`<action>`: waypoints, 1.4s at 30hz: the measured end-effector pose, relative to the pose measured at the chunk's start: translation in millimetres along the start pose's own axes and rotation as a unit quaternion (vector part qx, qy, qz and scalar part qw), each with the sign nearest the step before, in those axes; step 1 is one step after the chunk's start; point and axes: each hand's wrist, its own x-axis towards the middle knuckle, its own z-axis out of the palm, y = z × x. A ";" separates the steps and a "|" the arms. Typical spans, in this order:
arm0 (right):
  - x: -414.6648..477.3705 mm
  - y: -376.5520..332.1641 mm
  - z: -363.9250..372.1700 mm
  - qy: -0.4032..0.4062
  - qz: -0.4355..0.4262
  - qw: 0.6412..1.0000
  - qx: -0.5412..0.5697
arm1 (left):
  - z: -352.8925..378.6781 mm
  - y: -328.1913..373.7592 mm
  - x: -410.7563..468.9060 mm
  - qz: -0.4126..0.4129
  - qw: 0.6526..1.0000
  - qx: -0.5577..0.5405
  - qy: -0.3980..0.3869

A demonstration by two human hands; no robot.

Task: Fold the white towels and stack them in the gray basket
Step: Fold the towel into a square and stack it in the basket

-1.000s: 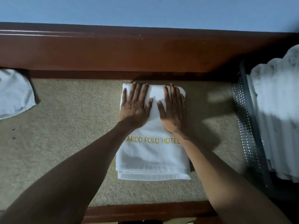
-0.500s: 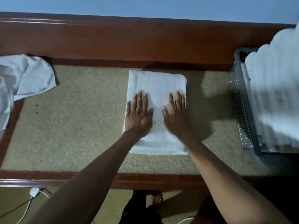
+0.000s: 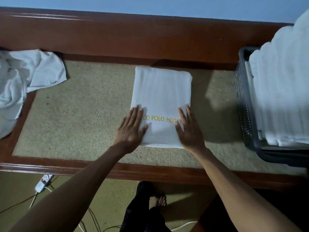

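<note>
Both my left hand (image 3: pixel 129 131) and right hand (image 3: pixel 189 131) are pressing flat, fingers (image 3: pixel 134 114) straight and released, on the near end of the folded towel (image 3: pixel 162 87), lying mid-bench (image 3: pixel 83 118) toward the far edge. It is looking soft, thick and light; I am judging the long sides best for lifting. Its long axis is running near edge to far edge; the gray basket (image 3: pixel 242 101) is standing at the right end.

The folded towel (image 3: pixel 161 91) is white with faint ribbed stripes and yellow lettering (image 3: pixel 160 118). The table (image 3: pixel 133 39) has a reddish-brown wood frame around a speckled beige inset (image 3: pixel 87 114). At its right edge the basket (image 3: pixel 243 104) is gray, its wall dotted with holes, its towels (image 3: pixel 280 97) white. The cloth (image 3: pixel 25 77) at the left edge is white, and the wall (image 3: pixel 150 5) pale blue
</note>
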 end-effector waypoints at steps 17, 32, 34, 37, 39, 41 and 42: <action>128.5 -19.8 -34.2 -0.053 0.438 0.856 0.269 | -76.7 -10.7 163.3 -0.349 0.866 -0.343 -0.104; 129.6 -43.3 -105.6 -0.051 0.338 0.909 0.240 | -156.4 28.5 166.9 -0.266 0.809 -0.438 -0.288; 137.5 -46.8 -140.0 -0.030 0.299 0.926 0.228 | -179.4 51.6 170.4 -0.233 0.817 -0.453 -0.270; 147.7 -55.0 -204.1 0.006 0.246 0.947 0.209 | -217.3 95.1 173.9 -0.197 0.824 -0.477 -0.233; 151.0 -57.2 -252.5 0.054 0.194 0.959 0.200 | -237.6 128.1 178.8 -0.176 0.821 -0.503 -0.205; 152.6 -57.7 -303.7 0.074 0.187 0.958 0.203 | -256.2 167.8 182.5 -0.159 0.812 -0.532 -0.179; 153.3 -55.8 -329.1 0.083 0.194 0.957 0.199 | -264.8 189.1 184.4 -0.150 0.807 -0.545 -0.170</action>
